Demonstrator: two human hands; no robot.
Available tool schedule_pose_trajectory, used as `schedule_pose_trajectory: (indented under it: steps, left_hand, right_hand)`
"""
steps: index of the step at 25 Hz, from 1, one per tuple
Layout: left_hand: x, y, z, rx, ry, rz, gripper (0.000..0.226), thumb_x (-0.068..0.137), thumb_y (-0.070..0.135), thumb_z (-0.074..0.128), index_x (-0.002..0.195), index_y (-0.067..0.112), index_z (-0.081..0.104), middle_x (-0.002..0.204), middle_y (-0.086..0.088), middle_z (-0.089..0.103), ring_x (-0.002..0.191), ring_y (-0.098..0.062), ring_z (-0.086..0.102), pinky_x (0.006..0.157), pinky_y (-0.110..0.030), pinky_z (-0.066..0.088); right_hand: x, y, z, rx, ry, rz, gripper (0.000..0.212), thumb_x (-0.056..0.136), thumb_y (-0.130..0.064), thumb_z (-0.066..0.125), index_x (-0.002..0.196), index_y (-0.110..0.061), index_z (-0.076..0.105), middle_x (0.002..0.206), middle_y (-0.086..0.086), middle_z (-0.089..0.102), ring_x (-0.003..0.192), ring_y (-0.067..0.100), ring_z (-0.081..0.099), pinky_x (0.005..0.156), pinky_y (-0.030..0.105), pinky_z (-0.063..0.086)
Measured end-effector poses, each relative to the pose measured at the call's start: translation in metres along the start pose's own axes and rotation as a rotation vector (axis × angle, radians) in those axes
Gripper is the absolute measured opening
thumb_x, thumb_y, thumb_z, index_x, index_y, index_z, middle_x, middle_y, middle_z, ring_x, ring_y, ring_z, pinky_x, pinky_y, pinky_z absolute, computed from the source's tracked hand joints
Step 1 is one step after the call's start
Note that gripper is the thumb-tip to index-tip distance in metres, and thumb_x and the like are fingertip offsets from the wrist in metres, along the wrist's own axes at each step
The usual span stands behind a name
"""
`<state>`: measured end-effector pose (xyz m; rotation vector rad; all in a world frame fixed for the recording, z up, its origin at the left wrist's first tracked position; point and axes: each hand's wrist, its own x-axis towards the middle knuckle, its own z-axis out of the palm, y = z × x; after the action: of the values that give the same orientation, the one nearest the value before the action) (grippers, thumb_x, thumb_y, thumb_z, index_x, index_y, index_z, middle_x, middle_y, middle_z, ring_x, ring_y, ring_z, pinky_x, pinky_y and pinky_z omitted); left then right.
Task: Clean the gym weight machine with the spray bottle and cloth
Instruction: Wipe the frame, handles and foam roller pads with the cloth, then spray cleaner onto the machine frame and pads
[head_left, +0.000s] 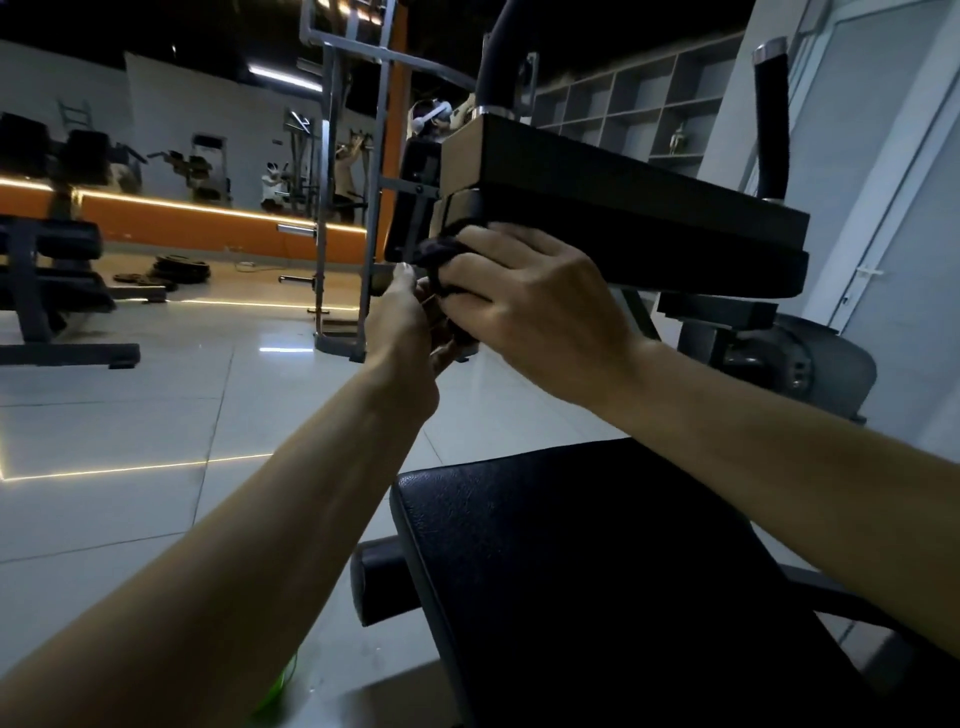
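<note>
The right hand (524, 296) grips a dark cloth (441, 254) against the near end of the upper pad (623, 208), the left hand (405, 317) pinching its lower folds; wiping seems midway, with the seat (597, 571) likely still to do.

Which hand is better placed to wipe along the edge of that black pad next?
Right, probably. The right hand grips the dark cloth against the lower edge of the pad, whose length runs out to that side. The left hand sits lower, only pinching the cloth's hanging end.
</note>
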<state>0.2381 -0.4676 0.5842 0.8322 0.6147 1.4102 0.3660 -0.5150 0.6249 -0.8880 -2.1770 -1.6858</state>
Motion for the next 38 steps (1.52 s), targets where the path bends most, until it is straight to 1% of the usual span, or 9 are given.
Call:
schedule_pose_trajectory:
  steps: [5,10,15,19,22,26,30,33,38]
  left_hand:
    - [0.029,0.019,0.001,0.051,0.016,0.091,0.034,0.106,0.045,0.045,0.109,0.021,0.069,0.105,-0.003,0.074,0.105,-0.022,0.068,0.096,-0.040,0.054]
    - [0.045,0.029,0.009,-0.011,0.106,-0.029,0.041,0.108,0.042,0.042,0.091,0.020,0.072,0.098,-0.004,0.079,0.102,-0.021,0.072,0.088,-0.038,0.058]
    - [0.034,0.011,-0.001,0.226,0.236,-0.522,0.026,0.103,0.036,0.054,0.104,0.015,0.069,0.115,-0.004,0.074,0.095,-0.017,0.069,0.084,-0.034,0.057]
    - [-0.013,0.041,-0.003,0.143,0.120,-0.846,0.039,0.100,0.049,0.054,0.107,0.014,0.069,0.076,0.000,0.070,0.055,-0.011,0.067,0.048,-0.020,0.051]
    - [-0.044,0.071,-0.005,0.041,0.201,-0.892,0.035,0.095,0.046,0.063,0.103,0.013,0.070,0.090,-0.007,0.072,0.080,-0.017,0.073,0.069,-0.026,0.057]
    - [-0.060,0.091,-0.034,0.056,0.501,-0.846,0.036,0.083,0.032,0.082,0.105,0.006,0.071,0.101,-0.017,0.073,0.089,-0.025,0.074,0.074,-0.034,0.059]
    - [-0.060,0.092,-0.098,0.089,0.636,-0.938,0.025,0.087,0.024,0.080,0.101,0.005,0.070,0.095,-0.017,0.076,0.080,-0.028,0.075,0.073,-0.042,0.062]
    - [-0.059,0.066,-0.169,0.108,0.754,-1.062,0.041,0.086,0.026,0.082,0.115,0.003,0.065,0.106,-0.022,0.074,0.092,-0.037,0.075,0.078,-0.053,0.062]
    - [-0.021,-0.001,-0.304,0.125,0.893,-1.141,0.042,0.086,0.018,0.081,0.118,0.000,0.059,0.105,-0.022,0.069,0.079,-0.032,0.071,0.053,-0.033,0.059]
  right_hand:
    - [-0.042,0.002,0.014,0.080,0.305,0.358,0.021,0.104,-0.009,0.059,0.110,-0.010,0.079,0.114,0.012,0.073,0.101,0.034,0.069,0.081,0.040,0.058]
    - [-0.058,-0.049,0.031,0.437,0.385,1.172,0.029,0.088,0.006,0.071,0.116,-0.001,0.074,0.126,0.020,0.058,0.124,0.021,0.055,0.103,0.021,0.047]
    - [-0.023,-0.098,0.010,0.838,-0.045,1.553,0.047,0.089,-0.005,0.072,0.130,-0.026,0.064,0.133,-0.011,0.052,0.126,0.000,0.050,0.107,0.015,0.040]
    - [0.025,-0.087,-0.021,1.178,-0.286,1.928,0.050,0.077,-0.003,0.070,0.120,-0.028,0.064,0.118,-0.012,0.067,0.110,0.000,0.063,0.096,0.020,0.051]
    - [0.069,-0.088,-0.054,1.374,-0.372,2.121,0.042,0.075,0.007,0.067,0.104,-0.022,0.069,0.101,-0.003,0.075,0.096,0.006,0.071,0.095,0.038,0.058]
    - [0.099,-0.106,-0.080,1.640,-0.559,2.008,0.041,0.078,-0.006,0.065,0.110,-0.030,0.069,0.118,0.004,0.071,0.110,0.014,0.069,0.101,0.041,0.056]
    - [0.110,-0.147,-0.076,1.889,-0.744,1.981,0.064,0.079,-0.006,0.056,0.136,-0.036,0.055,0.136,-0.009,0.061,0.126,0.003,0.059,0.102,0.023,0.052]
    - [0.107,-0.195,-0.059,1.755,-0.881,2.158,0.057,0.083,-0.019,0.058,0.137,-0.036,0.055,0.130,-0.012,0.066,0.122,0.000,0.061,0.099,0.023,0.053]
    - [0.063,-0.336,0.009,1.214,-1.307,2.338,0.013,0.095,-0.016,0.064,0.095,-0.028,0.069,0.101,-0.003,0.073,0.101,0.020,0.069,0.094,0.036,0.056]
